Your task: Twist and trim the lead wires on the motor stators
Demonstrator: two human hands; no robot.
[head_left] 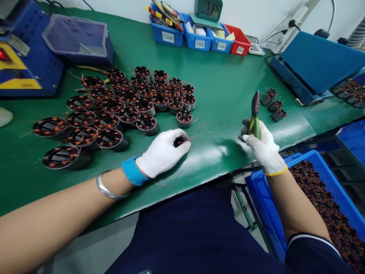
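My left hand, in a white glove, is closed around a motor stator on the table near its front edge. Thin copper wire ends stick out from the stator to the right. My right hand, gloved in white with dark fingertips, grips green-handled cutting pliers above the table, jaws pointing up. Beyond my left hand stands a single stator, beside a large group of wire-wound stators in dark cylindrical housings. A few more stators lie to the right of the pliers.
A blue crate full of stators sits low at the right. Labelled bins line the wall, one holding tools. A grey-purple tub and a blue-yellow machine stand at left, a blue box-shaped device at right.
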